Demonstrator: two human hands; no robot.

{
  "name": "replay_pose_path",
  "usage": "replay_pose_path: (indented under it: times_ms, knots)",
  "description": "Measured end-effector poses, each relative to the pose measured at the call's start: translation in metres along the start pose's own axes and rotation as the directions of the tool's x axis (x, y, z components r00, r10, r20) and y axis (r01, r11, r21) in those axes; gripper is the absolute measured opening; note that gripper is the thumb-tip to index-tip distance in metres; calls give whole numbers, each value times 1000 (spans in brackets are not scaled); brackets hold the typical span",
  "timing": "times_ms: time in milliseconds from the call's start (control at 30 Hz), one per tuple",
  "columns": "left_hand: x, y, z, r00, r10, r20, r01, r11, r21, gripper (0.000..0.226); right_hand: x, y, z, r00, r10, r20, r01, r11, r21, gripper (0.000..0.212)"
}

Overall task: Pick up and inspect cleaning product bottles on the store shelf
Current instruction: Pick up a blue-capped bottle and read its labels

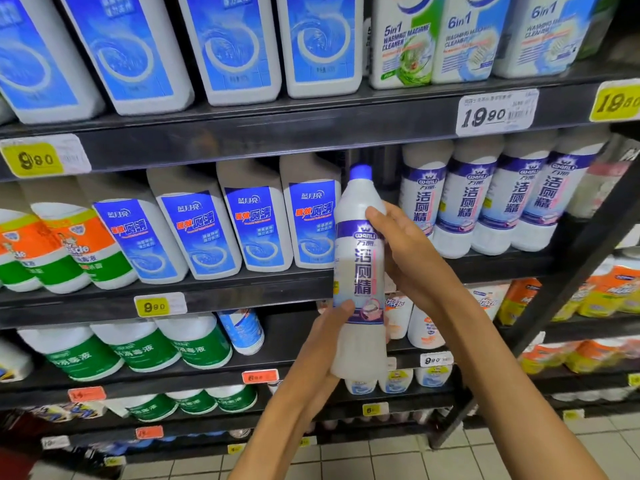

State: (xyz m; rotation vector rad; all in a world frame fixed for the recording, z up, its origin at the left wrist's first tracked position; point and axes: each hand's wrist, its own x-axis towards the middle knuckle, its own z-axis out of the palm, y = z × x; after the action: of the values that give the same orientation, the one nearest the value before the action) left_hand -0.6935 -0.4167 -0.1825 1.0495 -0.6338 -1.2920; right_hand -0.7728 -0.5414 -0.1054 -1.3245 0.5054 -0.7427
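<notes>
Bottle [360, 271] is off the shelf, upright in front of the middle shelf's front edge [242, 292], held in open air between me and the racks. My left hand [322, 355] wraps its lower body, thumb across the bottom of the label; my right hand [405, 251] clamps the shoulder from the right, thumb tip on the white plastic just under the neck.

The bottle is tall, round, translucent white plastic, smooth, with a blue screw cap [361, 173] and a purple-banded glossy label.

Behind the cap, a dark gap in the row [367, 161], next to four matching bottles [498, 195] standing tight together toward the shelf's right end. Left of the gap are squarish white jugs with blue labels [256, 223], packed edge to edge. The shelf lips are dark, carrying price tags [495, 112]. Pale tiled floor [450, 459] below.
</notes>
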Motion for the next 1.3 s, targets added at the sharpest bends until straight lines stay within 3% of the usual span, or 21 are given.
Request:
replay_pose_path:
  times_ms: [100,333,467,533,667,900,1033,1300]
  knots:
    - [14,-3,2,997,-7,-77,11,999,45,52,4,2,-8,999,-12,30,11,999,32,39]
    - [34,5,11,956,254,-145,-203,934,295,46,24,-8,-17,987,-150,65,141,983,120,54]
    - [43,8,18,896,415,-155,-308,835,457,56,41,-16,-18,976,-216,15,214,975,58,27]
    - [48,11,21,862,472,-184,-335,804,492,57,46,-19,-16,969,-248,-11,248,968,32,26]
    - [58,12,27,827,518,-217,-309,743,594,60,51,-20,-16,961,-275,-16,275,961,-8,27]
    - [76,3,31,785,530,-320,-262,753,604,61,55,-17,-17,964,-260,-61,258,966,-28,20]
    - [81,-3,34,783,532,-321,-245,739,628,62,51,-18,-20,958,-285,-40,278,951,-136,8]
    - [92,-4,38,745,584,-322,-237,684,690,61,39,-11,-19,887,-453,-91,353,790,-501,35]
